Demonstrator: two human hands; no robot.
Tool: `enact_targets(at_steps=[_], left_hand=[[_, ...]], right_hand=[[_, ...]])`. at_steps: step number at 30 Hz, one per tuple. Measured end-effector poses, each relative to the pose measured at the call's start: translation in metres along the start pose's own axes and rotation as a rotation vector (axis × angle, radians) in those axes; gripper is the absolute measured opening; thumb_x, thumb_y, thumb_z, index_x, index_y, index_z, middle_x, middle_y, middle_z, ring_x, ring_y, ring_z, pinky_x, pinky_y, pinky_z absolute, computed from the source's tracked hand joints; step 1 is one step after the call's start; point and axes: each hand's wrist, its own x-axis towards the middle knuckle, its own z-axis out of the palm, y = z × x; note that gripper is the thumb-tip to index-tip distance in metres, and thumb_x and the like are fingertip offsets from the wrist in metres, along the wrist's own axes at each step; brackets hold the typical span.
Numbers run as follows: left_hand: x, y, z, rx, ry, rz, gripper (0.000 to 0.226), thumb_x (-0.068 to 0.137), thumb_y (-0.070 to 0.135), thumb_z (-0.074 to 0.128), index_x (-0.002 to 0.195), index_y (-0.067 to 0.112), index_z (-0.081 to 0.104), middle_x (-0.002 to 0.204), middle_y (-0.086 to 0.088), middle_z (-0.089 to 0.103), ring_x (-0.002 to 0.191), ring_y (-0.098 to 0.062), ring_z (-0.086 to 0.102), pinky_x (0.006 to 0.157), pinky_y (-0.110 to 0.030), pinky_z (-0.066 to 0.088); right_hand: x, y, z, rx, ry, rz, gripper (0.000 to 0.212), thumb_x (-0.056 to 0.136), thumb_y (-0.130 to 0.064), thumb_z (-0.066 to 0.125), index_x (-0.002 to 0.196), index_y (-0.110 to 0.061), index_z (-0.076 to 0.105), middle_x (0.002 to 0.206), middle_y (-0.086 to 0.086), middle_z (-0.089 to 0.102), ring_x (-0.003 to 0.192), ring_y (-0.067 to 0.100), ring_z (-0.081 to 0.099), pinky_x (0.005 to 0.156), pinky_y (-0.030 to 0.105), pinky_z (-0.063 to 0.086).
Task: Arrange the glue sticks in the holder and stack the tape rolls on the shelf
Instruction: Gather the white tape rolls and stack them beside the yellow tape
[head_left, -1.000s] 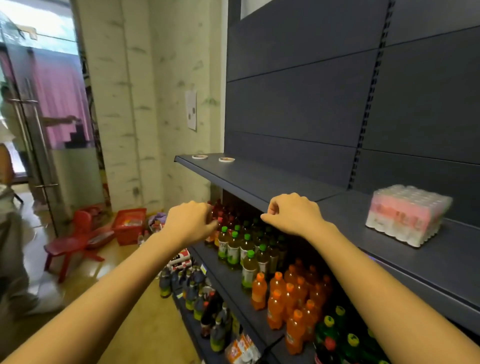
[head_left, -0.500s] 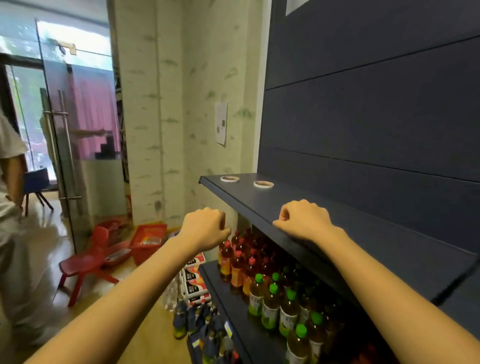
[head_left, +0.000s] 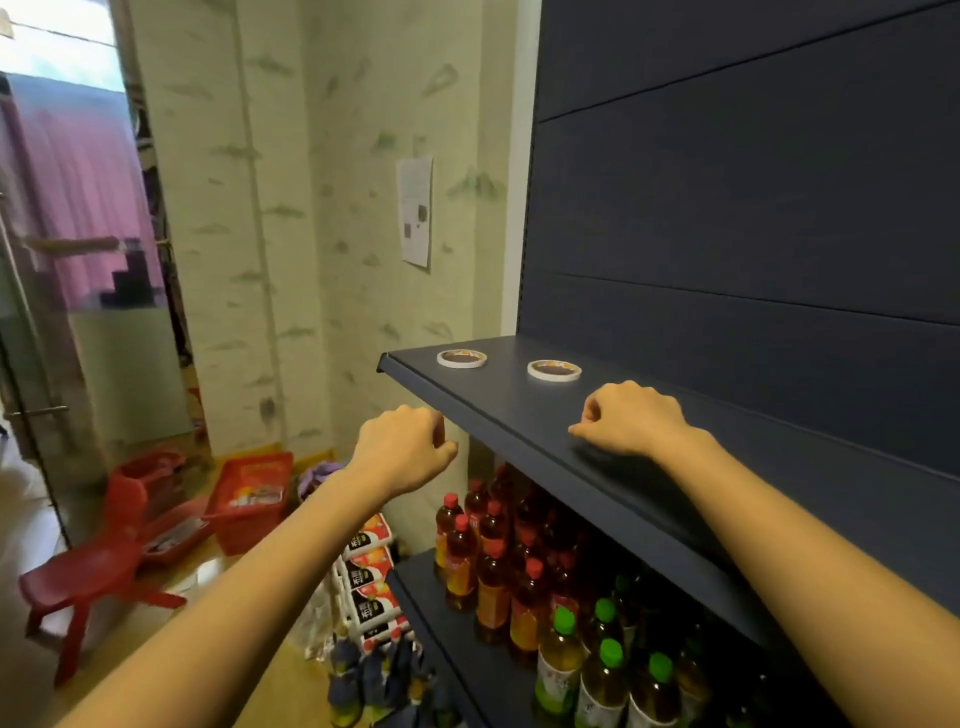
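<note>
2 tape rolls (head_left: 462, 358) on shelf (head_left: 511, 410).

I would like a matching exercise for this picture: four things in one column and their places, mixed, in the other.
1. tape rolls
2. right hand
3. red chair
4. green-capped bottles

A. on the floor
B. on the lower shelf
C. at the front edge of the upper shelf, fingers curled
D. lying flat near the end of the upper shelf

Pairs: 1-D, 2-C, 3-A, 4-B.

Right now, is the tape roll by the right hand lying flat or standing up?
Lying flat: the tape roll rests on the shelf, its round face pointing up, beyond the right hand.
</note>
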Motion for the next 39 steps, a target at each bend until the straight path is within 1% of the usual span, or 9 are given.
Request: enact_targets(at_steps=[4,9,15,17,21,24,30,35,39], left_hand=[[0.045,-0.054,0.012,-0.032,-0.029,0.069,0.029,0.093,0.041,0.048,0.097,0.016,0.061,0.100,-0.004,0.067,0.087,-0.021,0.061,0.069,-0.028,0.044],[0.106,-0.121,0.010,-0.080,-0.058,0.154,0.030,0.092,0.043,0.049,0.093,0.016,0.062,0.096,-0.001,0.066,0.082,-0.018,0.058,0.069,-0.026,0.041],[0.167,-0.152,0.033,-0.227,-0.052,0.203,0.028,0.090,0.043,0.052,0.070,0.024,0.054,0.078,0.003,0.060,0.080,-0.021,0.060,0.069,-0.030,0.048],[0.182,-0.156,0.043,-0.245,-0.039,0.230,0.031,0.090,0.042,0.052,0.064,0.026,0.050,0.074,0.005,0.057,0.076,-0.018,0.056,0.066,-0.028,0.043],[0.218,-0.163,0.065,-0.295,-0.066,0.274,0.033,0.091,0.041,0.052,0.061,0.028,0.047,0.068,0.010,0.053,0.072,-0.016,0.055,0.065,-0.028,0.041],[0.250,-0.170,0.081,-0.277,-0.090,0.284,0.033,0.091,0.041,0.052,0.062,0.026,0.046,0.068,0.009,0.053,0.073,-0.017,0.054,0.063,-0.027,0.038],[0.313,-0.171,0.090,-0.205,-0.140,0.271,0.032,0.093,0.043,0.050,0.068,0.023,0.050,0.075,0.001,0.055,0.076,-0.020,0.052,0.067,-0.027,0.037],[0.360,-0.146,0.109,-0.192,-0.277,0.282,0.047,0.090,0.057,0.046,0.077,0.013,0.058,0.090,-0.010,0.065,0.089,-0.029,0.061,0.079,-0.034,0.048],[0.381,-0.128,0.122,-0.104,-0.489,0.360,0.054,0.088,0.062,0.045,0.076,0.011,0.054,0.087,-0.007,0.058,0.089,-0.027,0.059,0.075,-0.030,0.042]], right_hand=[[0.053,-0.025,0.012,0.044,0.003,0.137,0.024,0.092,-0.046,0.050,0.093,-0.025,0.060,0.113,0.003,0.062,0.104,0.024,0.058,0.082,0.035,0.043],[0.110,-0.069,0.040,0.050,0.029,0.318,0.048,0.095,-0.054,0.038,0.112,-0.017,0.063,0.119,0.007,0.060,0.108,0.027,0.057,0.083,0.035,0.043],[0.149,-0.076,0.049,0.129,0.056,0.569,0.061,0.099,-0.053,0.020,0.136,-0.012,0.048,0.135,0.010,0.052,0.119,0.030,0.051,0.093,0.038,0.039],[0.162,-0.064,0.046,0.169,0.042,0.645,0.062,0.099,-0.053,0.018,0.135,-0.013,0.047,0.127,0.010,0.056,0.117,0.030,0.052,0.089,0.038,0.038],[0.191,-0.039,0.046,0.185,0.032,0.735,0.066,0.097,-0.058,0.016,0.129,-0.013,0.054,0.085,0.005,0.062,0.098,0.027,0.055,0.082,0.036,0.035],[0.217,-0.026,0.053,0.171,0.030,0.770,0.072,0.094,-0.065,0.019,0.135,-0.014,0.049,0.130,0.010,0.056,0.122,0.031,0.050,0.095,0.040,0.038],[0.251,-0.009,0.064,0.055,0.047,0.768,0.055,0.091,-0.060,0.041,0.112,-0.013,0.060,0.121,0.009,0.060,0.109,0.029,0.057,0.080,0.035,0.037],[0.249,-0.006,0.063,0.090,0.046,0.789,0.047,0.092,-0.059,0.041,0.070,-0.018,0.047,0.094,0.004,0.057,0.086,0.024,0.054,0.075,0.032,0.039],[0.226,-0.013,0.058,0.072,0.110,0.833,0.052,0.093,-0.059,0.037,0.071,-0.017,0.057,0.085,0.002,0.056,0.082,0.023,0.054,0.072,0.031,0.038]])
